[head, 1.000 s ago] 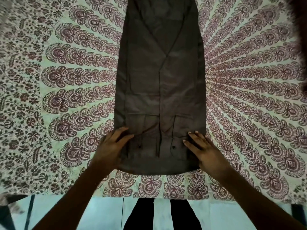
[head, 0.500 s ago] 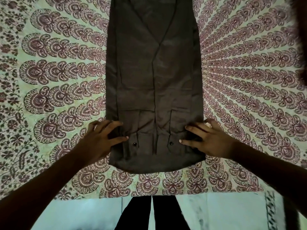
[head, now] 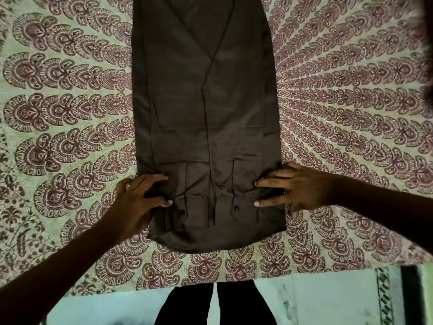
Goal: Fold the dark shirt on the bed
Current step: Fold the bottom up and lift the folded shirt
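Shirt, far end cut off, pinched by left grip and right grip.

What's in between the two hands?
The near end of the dark shirt, with a small button on it, lies between the left hand and the right hand. The head view shows it.

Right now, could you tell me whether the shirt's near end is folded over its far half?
No, the dark shirt lies as one long strip, its near end pinched by the left hand and right hand.
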The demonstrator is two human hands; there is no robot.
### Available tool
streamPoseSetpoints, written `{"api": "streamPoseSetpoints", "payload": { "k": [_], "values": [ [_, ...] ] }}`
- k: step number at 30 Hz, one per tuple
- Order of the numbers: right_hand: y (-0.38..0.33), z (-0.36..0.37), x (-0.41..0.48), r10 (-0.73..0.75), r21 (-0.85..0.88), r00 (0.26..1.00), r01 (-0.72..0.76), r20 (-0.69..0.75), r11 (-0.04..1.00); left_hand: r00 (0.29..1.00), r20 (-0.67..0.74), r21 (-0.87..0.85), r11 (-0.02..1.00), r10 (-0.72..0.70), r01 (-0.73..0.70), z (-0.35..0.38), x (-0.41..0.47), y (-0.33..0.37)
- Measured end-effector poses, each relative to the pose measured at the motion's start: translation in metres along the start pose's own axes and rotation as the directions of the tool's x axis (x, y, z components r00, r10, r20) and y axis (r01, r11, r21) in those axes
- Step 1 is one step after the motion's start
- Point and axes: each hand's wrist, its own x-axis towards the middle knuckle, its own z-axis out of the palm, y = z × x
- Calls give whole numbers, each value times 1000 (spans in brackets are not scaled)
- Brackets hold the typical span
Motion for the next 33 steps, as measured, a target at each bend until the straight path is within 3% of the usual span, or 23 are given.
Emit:
{"api": "streamPoseSetpoints", "payload": {
  "k": [3, 9, 13, 18, 21, 23, 25, 27, 30, 33],
  "values": [
    [4, -1, 5, -8, -57, 998, 11, 61, 998, 1000, -4, 7, 1000, 24, -24, -4, 1, 2],
    [-15, 10, 14, 61, 9, 978, -60, -200, 998, 995, 11, -138, 985, -100, 100, -1, 1, 3],
    [-29, 8, 31, 139, 138, 934, -98, -329, 986, 985, -22, -248, 955, -171, 160, -5, 3, 5],
    [-34, -6, 43, 280, 351, 904, -160, -324, 923, 981, -44, -384, 909, -191, 160, -13, 18, -2],
    [-29, -14, 46, 448, 613, 842, -189, -301, 767, 987, -80, -562, 824, -140, 71, -20, 28, -10],
    [-24, -20, 46, 538, 826, 806, -113, -249, 552, 988, -92, -704, 710, -124, 24, -31, 36, -11],
    [-17, -32, 44, 623, 946, 772, -98, -124, 310, 988, -79, -734, 678, -132, 32, -46, 46, -7],
    [-7, -48, 47, 704, 989, 710, -89, -17, 114, 971, -100, -728, 682, -218, 78, -58, 57, -9],
    [20, -66, 57, 821, 990, 564, 37, 93, -137, 929, -96, -805, 577, -357, 139, -73, 82, -17],
    [42, -79, 67, 806, 976, 585, 109, 92, -191, 879, -14, -853, 464, -477, 238, -91, 104, -27]
  ]
}}
